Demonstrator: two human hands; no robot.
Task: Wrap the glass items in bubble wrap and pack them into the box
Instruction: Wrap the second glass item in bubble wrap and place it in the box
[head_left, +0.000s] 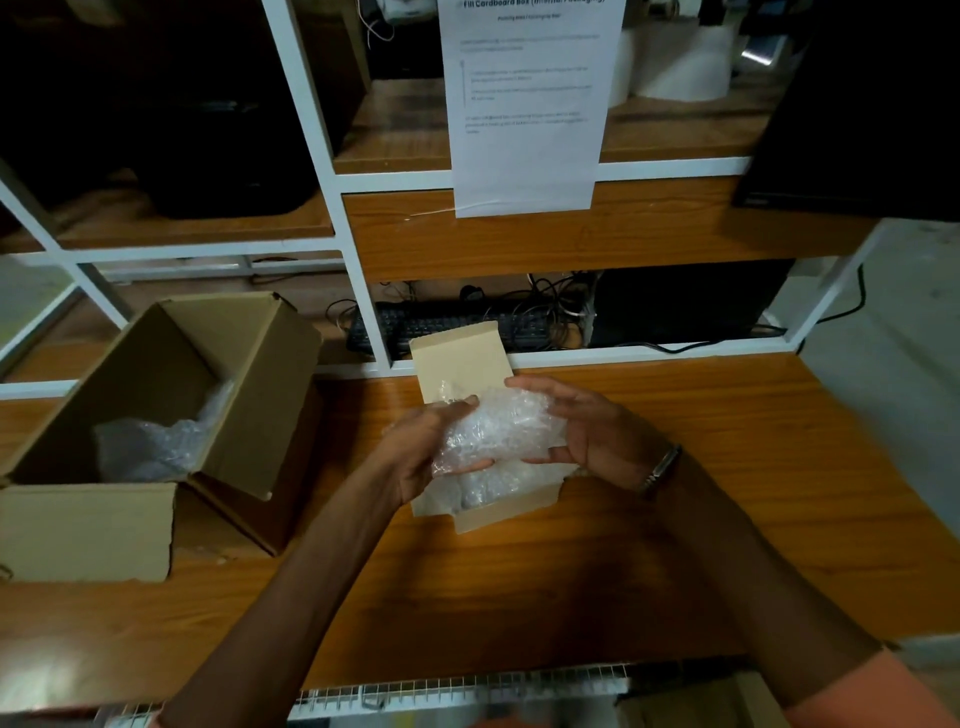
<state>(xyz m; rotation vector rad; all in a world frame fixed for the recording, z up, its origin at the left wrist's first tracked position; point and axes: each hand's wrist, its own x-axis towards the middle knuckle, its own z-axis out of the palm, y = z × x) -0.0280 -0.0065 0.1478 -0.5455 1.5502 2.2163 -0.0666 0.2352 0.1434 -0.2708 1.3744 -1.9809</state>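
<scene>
Both my hands hold a bundle of bubble wrap over a small open cardboard box at the middle of the wooden table. My left hand grips the bundle's left end, thumb on top. My right hand cups its right side with fingers over the top. The glass item inside the wrap is hidden. More bubble wrap lies inside the small box under the bundle. A larger open cardboard box at the left holds another wrapped bundle.
White-framed wooden shelves rise behind the table, with a printed sheet hanging from them. A black keyboard and cables lie on the low shelf. A wire rack runs along the table's near edge.
</scene>
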